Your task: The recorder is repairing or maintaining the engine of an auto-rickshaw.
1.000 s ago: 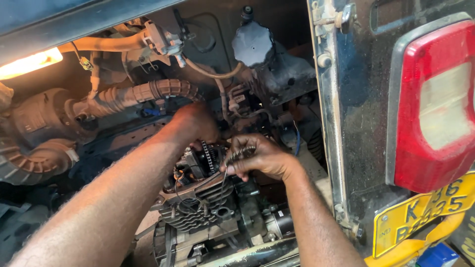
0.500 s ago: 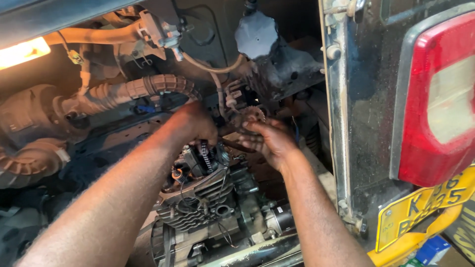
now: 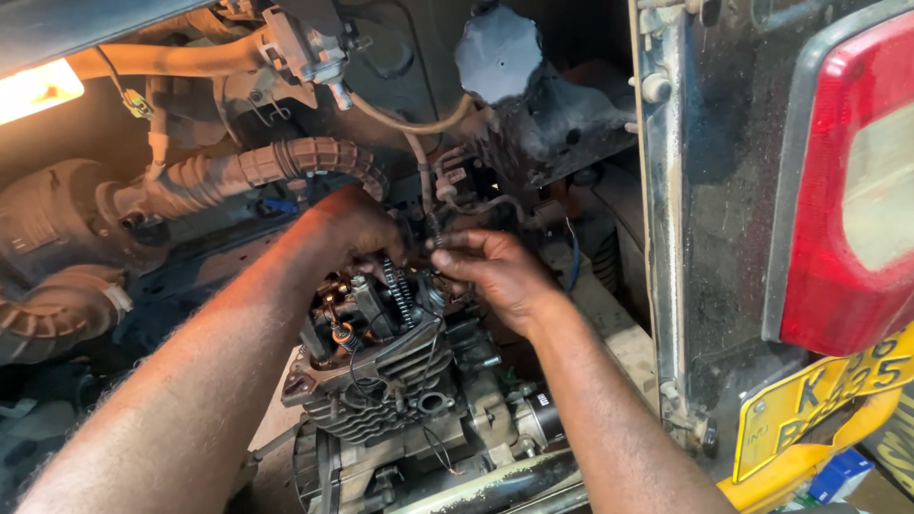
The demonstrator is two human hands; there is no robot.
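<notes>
You're leaning into the open engine bay, and both hands are meeting at centre frame right over the cylinder head (image 3: pixel 381 376). Your left hand (image 3: pixel 357 228) is curling down onto the top of the head, fingers bent and pressing around the upper end of the timing chain (image 3: pixel 398 293); whether they're actually pinching it I can't tell, since the fingertips are hidden. Your right hand (image 3: pixel 495 271) is coming in from the right, thumb and fingers pinched together on something small and dark just above the chain, too small to make out.

As for progress, I'd judge the job mid-way: the head is sitting with no cover, so the valve spring (image 3: pixel 343 335) and rocker parts are lying exposed, and the chain is standing bare in its slot, still being worked at.

The head itself is looking grimy, grey finned metal, oily and dusty, sitting lower centre. The ribbed hose (image 3: pixel 286 167) is arching across upper left, and the red tail light (image 3: pixel 857 200) is filling the right edge.
</notes>
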